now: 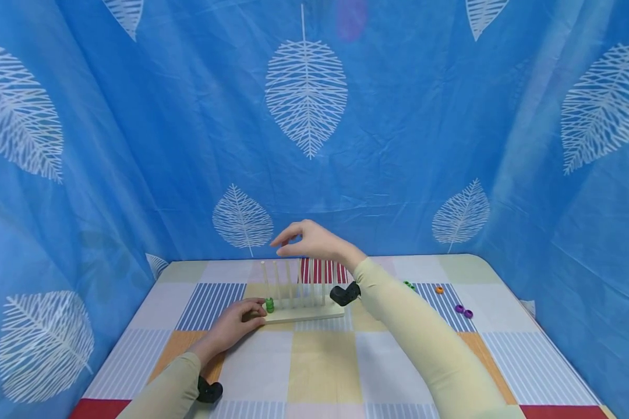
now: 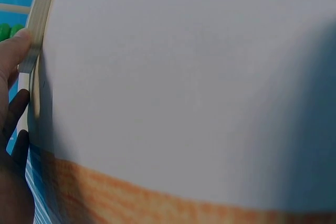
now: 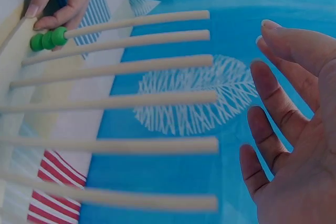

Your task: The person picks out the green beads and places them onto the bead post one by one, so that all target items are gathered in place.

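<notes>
A pale wooden rack with a long base (image 1: 306,314) and a row of upright pegs stands on the table. Green beads (image 3: 48,40) are stacked at the foot of the peg at its left end. My left hand (image 1: 241,319) holds that end of the base, thumb along the front edge and fingers around the end, close beside the beads. Above the pegs hovers my right hand (image 1: 317,240), its fingers loosely bent and apart from the thumb. In the right wrist view nothing lies between those fingers, and the peg tips (image 3: 207,97) are a short way off.
To the right of the rack lie two purple beads (image 1: 469,314), an orange bead (image 1: 439,290) and some green beads (image 1: 409,285), partly behind my right sleeve. A patchwork cloth (image 1: 325,366) covers the table. Blue leaf-print curtains (image 1: 388,145) hang behind and at both sides.
</notes>
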Motion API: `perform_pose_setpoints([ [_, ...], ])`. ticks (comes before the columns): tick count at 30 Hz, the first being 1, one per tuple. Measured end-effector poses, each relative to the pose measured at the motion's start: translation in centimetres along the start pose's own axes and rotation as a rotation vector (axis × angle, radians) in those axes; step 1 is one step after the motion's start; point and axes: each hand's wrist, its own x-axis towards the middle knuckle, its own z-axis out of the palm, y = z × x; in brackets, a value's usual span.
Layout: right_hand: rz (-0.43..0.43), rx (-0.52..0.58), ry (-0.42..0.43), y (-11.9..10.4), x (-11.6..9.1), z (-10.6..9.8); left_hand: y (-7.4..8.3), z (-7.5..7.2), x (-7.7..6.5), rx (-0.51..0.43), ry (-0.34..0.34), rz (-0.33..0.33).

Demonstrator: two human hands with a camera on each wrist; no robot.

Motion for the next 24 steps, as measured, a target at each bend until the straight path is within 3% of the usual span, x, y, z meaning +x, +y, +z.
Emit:
perform_pose_setpoints([
  [12, 0.087, -0.021, 0.095, 0.6, -4.5, -4.0, -0.2, 0.3, 0.1, 0.007, 0.011, -0.008],
  [24, 0.205, -0.025, 0.189, 3.6, -10.5, -7.4, -0.2, 0.2, 0.0, -0.001, 0.003, -0.016],
])
